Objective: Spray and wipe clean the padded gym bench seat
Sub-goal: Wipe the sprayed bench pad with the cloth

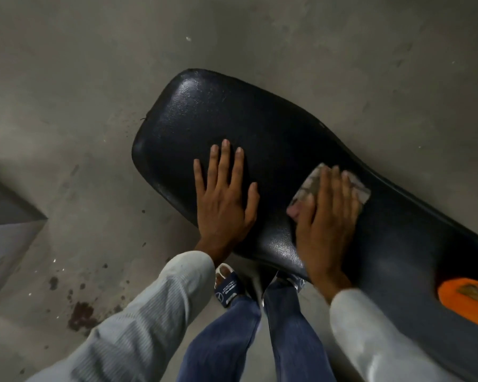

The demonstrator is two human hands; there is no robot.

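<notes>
Mid-wipe, seemingly: right hand (324, 216) presses flat-fingered on a grey cloth (309, 186) at the bench seat (232, 117) centre, left hand (224, 194) flat at its 9 o'clock bracing; next likely strokes toward 10 o'clock.

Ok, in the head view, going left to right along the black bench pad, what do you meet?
Wide rounded end of the bench pad → left hand pressed flat on it → right hand pressing the cloth onto the pad → orange object at the right edge.
</notes>
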